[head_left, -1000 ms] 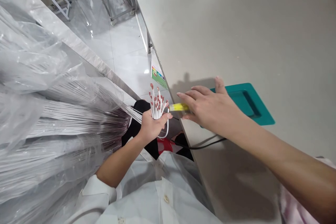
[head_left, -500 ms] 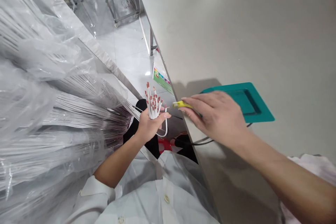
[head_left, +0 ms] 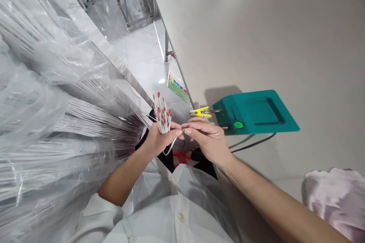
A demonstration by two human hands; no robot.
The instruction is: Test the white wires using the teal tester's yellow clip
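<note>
My left hand (head_left: pixel 157 141) is closed around a bundle of thin white wires with red tips (head_left: pixel 162 115), which stand up out of the fist. My right hand (head_left: pixel 207 137) has its fingertips pinched on one white wire at the left thumb. A loop of that wire hangs below the hands. Just above the right hand, a yellow clip (head_left: pixel 200 112) on a metal rod sticks out from the left side of a teal box (head_left: pixel 256 112) with a green button (head_left: pixel 238 124). The box sits at the table's near edge.
A pale table (head_left: pixel 256 26) fills the right side, with a black cable (head_left: pixel 252 143) from the box and a pink cloth (head_left: pixel 336 195) at the lower right. Clear plastic bags of white wires (head_left: pixel 57 121) crowd the left. A metal rack (head_left: pixel 134 7) stands on the glossy floor behind.
My right hand has left the yellow clip at the teal box and come down left to the bundle, where it now pinches one wire. The box's front and button are now uncovered.
</note>
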